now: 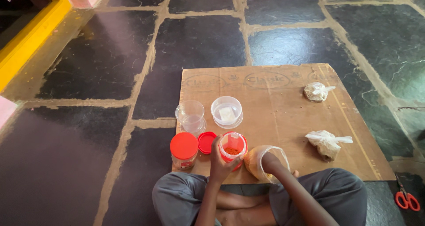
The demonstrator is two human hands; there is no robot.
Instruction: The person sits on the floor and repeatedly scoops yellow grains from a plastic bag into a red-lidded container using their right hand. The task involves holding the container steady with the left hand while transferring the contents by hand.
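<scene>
While the person sits cross-legged on the floor, left hand [220, 157] grips an open red-rimmed jar [233, 148] w/ orange-red bits; right hand [268, 160] is inside a clear bag [261, 163], grip unclear. Beside: capped red jar [184, 150], loose red lid [206, 142]. Further: two clear tubs, two tied bags on cardboard [283, 115].

The small clear jar [233, 150] stands upright with its lid off on the brown cardboard [274, 119]. It has some orange-red bits inside. Just beside it, the clear plastic bag [265, 163] is open and holds yellow-brown stuff.
</scene>
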